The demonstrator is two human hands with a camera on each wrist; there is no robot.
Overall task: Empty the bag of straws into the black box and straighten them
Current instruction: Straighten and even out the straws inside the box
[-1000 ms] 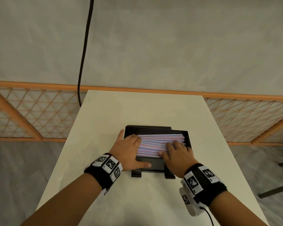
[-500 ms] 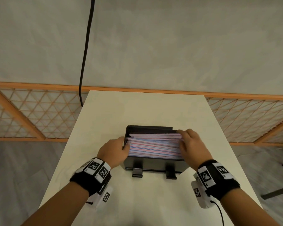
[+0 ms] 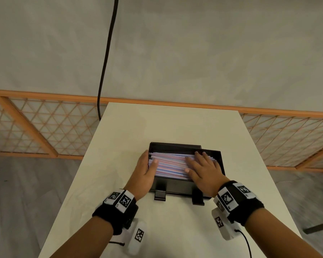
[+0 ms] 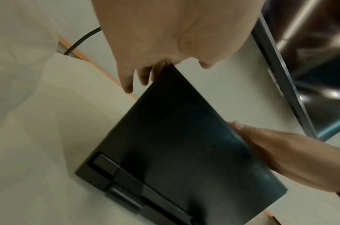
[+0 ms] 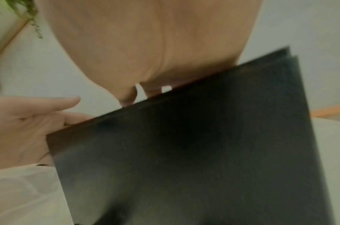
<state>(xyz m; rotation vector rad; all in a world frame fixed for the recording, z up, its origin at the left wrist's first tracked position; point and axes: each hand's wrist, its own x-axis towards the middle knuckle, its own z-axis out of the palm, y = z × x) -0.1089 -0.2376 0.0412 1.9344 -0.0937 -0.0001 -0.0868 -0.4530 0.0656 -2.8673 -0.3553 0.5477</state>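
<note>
Between both hands, the black box on the white table holds striped straws. Left hand lies flat against its end; right hand rests spread upon them.

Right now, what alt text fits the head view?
Striped paper straws fill an open black plastic box on a cream table; the left hand braces the box's left end, the right hand lies flat on them.
</note>
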